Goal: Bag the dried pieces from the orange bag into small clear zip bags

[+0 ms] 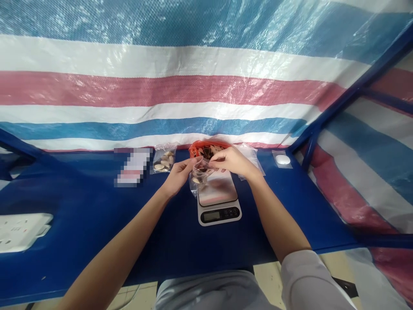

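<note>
My left hand [181,173] pinches the rim of a small clear plastic bag [197,177], which hangs over the left edge of a kitchen scale [219,196]. A pale piece shows inside the bag. At the bag's mouth is my right hand [230,160], its fingers drawn together; whether they grip the rim or a small piece is hidden. Just behind both hands sits an orange-red bag [194,149] with dark and pale pieces in it. The scale has a shiny metal plate and a dark display panel at its front.
Left of my hands lies a clear bag of pale stone-like pieces [165,161], beside a blurred-out white item [134,165]. Flat clear bags [254,156] and a round white object [282,159] lie to the right. A white power strip [22,232] rests at the left. Striped sheeting [180,90] backs the blue table [167,254].
</note>
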Motion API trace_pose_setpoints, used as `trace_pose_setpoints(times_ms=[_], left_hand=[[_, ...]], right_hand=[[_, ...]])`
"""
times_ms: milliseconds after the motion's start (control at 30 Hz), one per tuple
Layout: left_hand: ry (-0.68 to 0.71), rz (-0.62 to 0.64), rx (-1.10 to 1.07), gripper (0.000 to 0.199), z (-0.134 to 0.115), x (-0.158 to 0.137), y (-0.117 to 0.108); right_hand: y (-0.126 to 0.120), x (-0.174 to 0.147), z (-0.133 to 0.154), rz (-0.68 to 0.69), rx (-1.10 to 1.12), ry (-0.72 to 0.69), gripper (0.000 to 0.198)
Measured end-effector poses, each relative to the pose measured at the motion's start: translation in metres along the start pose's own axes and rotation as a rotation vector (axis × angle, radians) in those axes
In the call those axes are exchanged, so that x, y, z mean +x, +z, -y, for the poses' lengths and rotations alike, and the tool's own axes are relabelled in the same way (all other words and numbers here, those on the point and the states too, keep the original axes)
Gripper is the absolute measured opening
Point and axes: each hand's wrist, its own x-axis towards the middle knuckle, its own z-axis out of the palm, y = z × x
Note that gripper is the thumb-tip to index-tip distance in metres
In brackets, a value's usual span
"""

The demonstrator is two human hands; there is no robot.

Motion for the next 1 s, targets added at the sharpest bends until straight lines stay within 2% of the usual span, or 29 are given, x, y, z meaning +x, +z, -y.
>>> trace_pose_setpoints(times_ms=[167,300,467,600,733,867,1000], left_hand=[[0.054,0.026,0.128,0.041,-0.013,0.003,0.002],[0.137,-0.001,0.174,0.038,-0.020,0.001,0.007],[0.203,-0.170,0.130,0.040,-0.030,0.001,0.016],[0.182,-0.242,0.135,0.040,-0.034,0.001,0.022],[0.171,-0.243,0.139,0.041,-0.030,0.000,0.026],[0.172,-0.236,0.186,0.048,-0.022,-0.004,0.019],[0.121,-0.129,0.282,0.056,-0.014,-0.012,0.003]], right_hand=[[0.003,-0.003,0.001,-0.025,0.043,-0.015,0.019],[0.001,-0.007,0.002,-0.090,-0.022,-0.029,0.015],[-0.004,-0.021,0.015,-0.258,-0.071,-0.171,0.018],[-0.002,-0.028,0.030,-0.287,-0.153,-0.238,0.019],[0.006,-0.025,0.032,-0.252,-0.270,-0.230,0.011],[0.011,-0.020,0.025,-0.229,-0.182,-0.205,0.011],[0.011,-0.018,0.024,-0.242,-0.126,-0.189,0.011]])
